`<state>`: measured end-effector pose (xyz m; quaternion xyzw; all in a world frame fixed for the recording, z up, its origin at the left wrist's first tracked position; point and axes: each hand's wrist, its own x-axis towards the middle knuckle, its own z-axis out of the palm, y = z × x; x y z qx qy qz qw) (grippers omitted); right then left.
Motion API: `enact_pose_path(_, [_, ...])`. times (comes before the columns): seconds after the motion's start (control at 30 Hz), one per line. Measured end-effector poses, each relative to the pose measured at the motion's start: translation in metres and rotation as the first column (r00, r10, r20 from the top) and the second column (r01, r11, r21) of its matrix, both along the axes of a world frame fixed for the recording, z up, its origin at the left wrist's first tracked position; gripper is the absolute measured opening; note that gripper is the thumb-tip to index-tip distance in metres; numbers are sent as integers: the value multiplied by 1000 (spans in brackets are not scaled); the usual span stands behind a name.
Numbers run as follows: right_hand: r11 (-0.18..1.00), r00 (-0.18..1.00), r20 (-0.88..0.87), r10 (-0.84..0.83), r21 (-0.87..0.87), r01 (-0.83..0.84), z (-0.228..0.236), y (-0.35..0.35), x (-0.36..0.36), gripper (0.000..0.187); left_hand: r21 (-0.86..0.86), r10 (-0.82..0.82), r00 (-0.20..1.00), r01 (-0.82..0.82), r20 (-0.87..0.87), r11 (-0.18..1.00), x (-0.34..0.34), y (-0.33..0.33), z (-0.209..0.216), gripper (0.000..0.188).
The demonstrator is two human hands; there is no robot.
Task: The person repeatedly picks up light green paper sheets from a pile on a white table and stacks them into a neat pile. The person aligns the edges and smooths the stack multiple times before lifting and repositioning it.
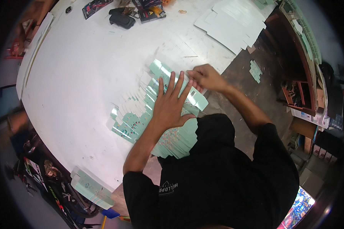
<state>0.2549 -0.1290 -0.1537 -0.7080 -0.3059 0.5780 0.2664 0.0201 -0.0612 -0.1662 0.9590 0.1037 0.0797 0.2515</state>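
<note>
A fanned-out row of flat, die-cut carton blanks point(177, 139), pale green with small coloured print, overlaps along the near edge of the white table. My left hand point(170, 103) lies on them, palm down, with its fingers spread. My right hand point(207, 78) is closed beside the far right end of the top blank point(195, 97), its fingers curled inward near the left hand's fingertips. Whatever it pinches, if anything, is hidden and slightly blurred.
White flat sheets point(231, 24) are stacked at the table's far right. A black pouch point(122, 19) and dark packets point(151, 11) lie at the far edge. More green blanks point(90, 187) sit at the near left corner; one loose blank point(255, 71) is on the floor.
</note>
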Motion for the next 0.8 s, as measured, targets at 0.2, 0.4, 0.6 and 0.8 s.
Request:
enact_pose_path(0.2, [949,965,-234,115,312,-37,-7,-18,-7,41,23,5,995,-7,95,1000,-2,1,-10,117])
enact_pose_path(0.4, [968,772,-634,42,218,127,-18,-27,-13,39,105,47,964,-77,261,992,-8,-3,-24,102])
enact_pose_path(0.6, [965,988,130,78,240,-108,-33,-29,-13,21,1,114,991,-115,67,993,1,2,-20,78])
enact_pose_path(0.8, [748,679,716,-163,539,-388,-7,-56,-68,20,-12,133,990,-133,-39,991,3,1,-22,72])
